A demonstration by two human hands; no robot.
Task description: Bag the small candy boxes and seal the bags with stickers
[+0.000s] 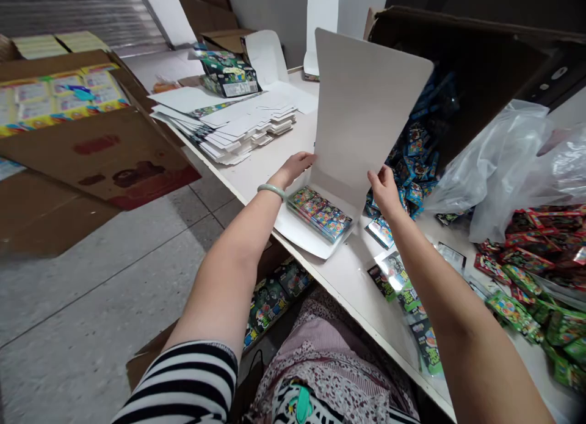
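Observation:
A white cardboard display box point(366, 100) stands on the table, its tall back panel raised and its rounded front flap lying over the table edge. In its bottom sits a flat block of colourful small packets point(320, 213). My left hand point(296, 168), with a pale green bangle at the wrist, grips the left side of the box. My right hand point(385, 189) pinches the right edge of the panel between thumb and fingers. Part of the left fingers is hidden behind the cardboard. Just right of the box lies a blue-and-white packet point(379, 232).
Flat white cartons point(247, 128) are stacked at the back left, with a dark printed box point(229, 73) on top. Blue packets point(416, 161) spill from a large carton. Green packets point(517, 311), red packets point(531, 241) and plastic bags point(499, 161) lie right. Floor cartons point(91, 149) stand left.

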